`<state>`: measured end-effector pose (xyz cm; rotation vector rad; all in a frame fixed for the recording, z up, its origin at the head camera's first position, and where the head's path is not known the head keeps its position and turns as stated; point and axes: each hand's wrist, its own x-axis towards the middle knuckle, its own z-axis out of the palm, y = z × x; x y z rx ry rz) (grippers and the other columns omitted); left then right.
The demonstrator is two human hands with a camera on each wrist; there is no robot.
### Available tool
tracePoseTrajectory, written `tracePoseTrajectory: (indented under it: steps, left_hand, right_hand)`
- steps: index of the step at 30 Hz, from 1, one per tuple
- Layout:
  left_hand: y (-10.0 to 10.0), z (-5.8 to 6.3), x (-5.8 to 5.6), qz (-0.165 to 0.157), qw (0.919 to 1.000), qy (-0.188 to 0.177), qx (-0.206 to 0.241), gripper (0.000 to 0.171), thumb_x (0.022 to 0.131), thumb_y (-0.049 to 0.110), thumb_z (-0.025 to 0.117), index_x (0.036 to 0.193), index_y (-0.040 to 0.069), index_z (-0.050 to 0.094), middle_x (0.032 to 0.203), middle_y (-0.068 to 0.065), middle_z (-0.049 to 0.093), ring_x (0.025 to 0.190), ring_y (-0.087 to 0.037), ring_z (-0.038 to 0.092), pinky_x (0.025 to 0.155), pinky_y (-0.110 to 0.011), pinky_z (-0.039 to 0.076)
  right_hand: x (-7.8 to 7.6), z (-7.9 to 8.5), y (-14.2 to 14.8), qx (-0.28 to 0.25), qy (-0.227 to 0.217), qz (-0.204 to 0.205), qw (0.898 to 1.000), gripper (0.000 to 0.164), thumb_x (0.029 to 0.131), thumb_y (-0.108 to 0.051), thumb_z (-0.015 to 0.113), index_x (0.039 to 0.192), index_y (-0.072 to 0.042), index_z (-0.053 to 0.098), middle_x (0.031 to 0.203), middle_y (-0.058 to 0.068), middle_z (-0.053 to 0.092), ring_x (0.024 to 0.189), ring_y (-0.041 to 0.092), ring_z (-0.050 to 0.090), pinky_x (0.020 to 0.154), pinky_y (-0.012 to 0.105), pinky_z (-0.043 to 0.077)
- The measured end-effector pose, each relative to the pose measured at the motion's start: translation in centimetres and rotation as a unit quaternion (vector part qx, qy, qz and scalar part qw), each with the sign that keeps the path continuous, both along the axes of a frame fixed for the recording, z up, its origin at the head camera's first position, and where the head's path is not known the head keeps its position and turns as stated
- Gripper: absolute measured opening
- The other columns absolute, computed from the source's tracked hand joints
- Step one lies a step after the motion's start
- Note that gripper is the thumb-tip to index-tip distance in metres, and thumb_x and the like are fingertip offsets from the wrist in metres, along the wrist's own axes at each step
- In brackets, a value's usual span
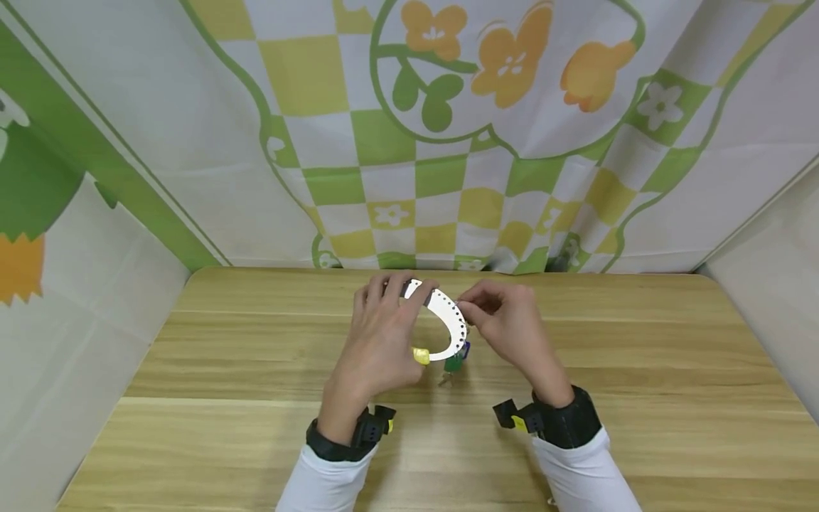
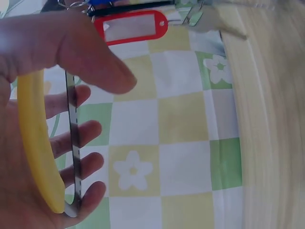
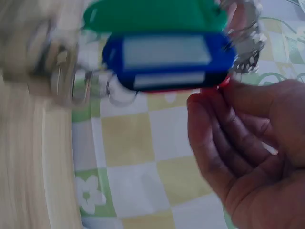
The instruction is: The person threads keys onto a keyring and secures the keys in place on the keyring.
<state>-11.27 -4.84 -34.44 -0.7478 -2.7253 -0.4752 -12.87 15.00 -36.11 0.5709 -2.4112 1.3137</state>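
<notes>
My left hand (image 1: 384, 341) holds up a horseshoe-shaped key holder (image 1: 457, 328), a metal band with a row of holes and a yellow grip (image 2: 35, 143). The palm lies against the grip and the fingers reach round the band. At the band's right edge, my right hand (image 1: 512, 327) has thumb and forefinger together, pinching the upper end of a red key tag (image 2: 162, 33); the exact contact is partly hidden. A green tag (image 1: 453, 365), a blue tag (image 3: 167, 55) and a key (image 1: 446, 380) dangle below the band. Motion blurs the hanging keys in the right wrist view.
Beneath both hands is a wooden table (image 1: 256, 434). A checked, flowered curtain (image 1: 384, 171) hangs along its back edge. Pale walls or cloth stand at the left and right sides. Each wrist wears a black strap (image 1: 566, 419) with a small camera.
</notes>
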Motion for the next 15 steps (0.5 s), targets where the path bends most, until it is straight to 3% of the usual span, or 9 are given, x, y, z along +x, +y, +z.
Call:
tracePoseTrajectory:
  steps: [3,7,11,15]
  left_hand:
    - [0.17,-0.04,0.0,0.004,0.9999,0.01,-0.009,0.095,0.04,0.016,0.071,0.131,0.025,0.045,0.13,-0.005,0.039,0.121,-0.03,0.03,0.096,-0.05,0.021]
    - [0.26,-0.06,0.02,-0.002,0.9999,0.014,-0.009,0.095,0.04,0.017,0.072,0.131,0.024,0.045,0.13,-0.005,0.039,0.12,-0.03,0.03,0.096,-0.05,0.022]
    - [0.15,-0.04,0.09,-0.013,0.9998,0.008,-0.009,0.097,0.038,0.018,0.074,0.13,0.024,0.046,0.129,-0.006,0.04,0.12,-0.03,0.03,0.095,-0.049,0.024]
    - [-0.08,0.02,0.17,-0.019,0.9998,-0.003,-0.008,0.097,0.037,0.018,0.074,0.13,0.024,0.046,0.13,-0.006,0.039,0.122,-0.03,0.03,0.094,-0.049,0.024]
  right_hand:
    - [0.01,-0.07,-0.04,-0.014,-0.01,-0.007,1.0,0.003,0.08,-0.018,0.069,0.077,-0.017,0.067,0.071,-0.01,0.063,0.059,0.005,0.059,0.054,0.025,0.046]
    - [-0.16,-0.19,0.09,0.024,0.082,0.005,0.996,0.008,0.078,-0.01,0.069,0.077,-0.018,0.068,0.073,-0.011,0.063,0.064,0.002,0.058,0.056,0.021,0.045]
    - [-0.34,-0.2,0.24,0.065,0.179,0.035,0.981,0.013,0.077,-0.002,0.067,0.076,-0.015,0.067,0.074,-0.008,0.062,0.065,0.003,0.056,0.057,0.021,0.044]
    - [-0.35,-0.1,0.22,0.094,0.22,0.054,0.97,0.011,0.077,-0.001,0.066,0.075,-0.012,0.065,0.072,-0.004,0.06,0.063,0.007,0.053,0.058,0.022,0.042]
